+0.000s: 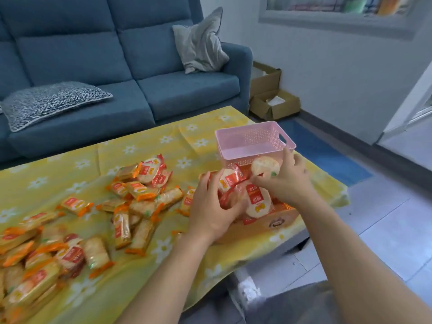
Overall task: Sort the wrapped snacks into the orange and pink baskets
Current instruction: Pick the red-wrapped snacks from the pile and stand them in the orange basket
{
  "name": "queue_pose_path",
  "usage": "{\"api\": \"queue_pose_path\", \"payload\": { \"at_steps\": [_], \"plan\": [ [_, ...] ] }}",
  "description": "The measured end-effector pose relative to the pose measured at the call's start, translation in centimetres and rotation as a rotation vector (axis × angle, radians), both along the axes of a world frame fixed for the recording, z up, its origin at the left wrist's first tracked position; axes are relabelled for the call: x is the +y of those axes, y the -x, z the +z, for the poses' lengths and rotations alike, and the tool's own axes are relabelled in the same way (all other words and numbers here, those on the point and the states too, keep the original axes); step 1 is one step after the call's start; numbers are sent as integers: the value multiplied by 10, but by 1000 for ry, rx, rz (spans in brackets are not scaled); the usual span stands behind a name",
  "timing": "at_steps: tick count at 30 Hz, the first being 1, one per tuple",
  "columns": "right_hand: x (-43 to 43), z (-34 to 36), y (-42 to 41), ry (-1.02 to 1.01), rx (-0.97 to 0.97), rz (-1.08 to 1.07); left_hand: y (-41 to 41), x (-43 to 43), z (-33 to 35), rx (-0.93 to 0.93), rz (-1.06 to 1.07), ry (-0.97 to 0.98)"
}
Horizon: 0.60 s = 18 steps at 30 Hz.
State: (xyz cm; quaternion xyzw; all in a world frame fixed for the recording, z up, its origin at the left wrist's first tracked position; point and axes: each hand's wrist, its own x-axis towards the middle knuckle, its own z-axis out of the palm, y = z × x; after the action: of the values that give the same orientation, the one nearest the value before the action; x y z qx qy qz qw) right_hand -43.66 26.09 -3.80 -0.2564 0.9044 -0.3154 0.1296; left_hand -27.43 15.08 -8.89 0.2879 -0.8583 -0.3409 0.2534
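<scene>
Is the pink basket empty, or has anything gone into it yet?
Empty, as far as it shows: the inner floor of the pink basket is bare. The round snacks lie nearer, over the orange basket.

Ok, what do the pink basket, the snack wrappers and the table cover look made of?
Pink basket: looks like moulded plastic, matt, with perforated walls and a cut-out handle. Snack wrappers: thin glossy film, partly clear, crimped ends. Table cover: thin fabric or plastic sheet, fold creases show; cannot tell which.
</scene>
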Motion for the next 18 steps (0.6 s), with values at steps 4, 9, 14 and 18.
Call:
{"api": "queue_pose_path", "payload": {
  "at_steps": [4, 9, 14, 18],
  "plan": [
    [7, 5, -8, -20, 143, 115, 1, 6, 4, 54, 38, -29],
    [7, 8, -24, -137, 144, 360, -7, -4, -2, -23, 73, -45],
    [-3, 6, -33, -187, 111, 424, -15, -8, -3, -27, 64, 41],
    [-2, 18, -30, -11, 126, 343, -24, -18, 5, 101, 141, -50]
  ]
}}
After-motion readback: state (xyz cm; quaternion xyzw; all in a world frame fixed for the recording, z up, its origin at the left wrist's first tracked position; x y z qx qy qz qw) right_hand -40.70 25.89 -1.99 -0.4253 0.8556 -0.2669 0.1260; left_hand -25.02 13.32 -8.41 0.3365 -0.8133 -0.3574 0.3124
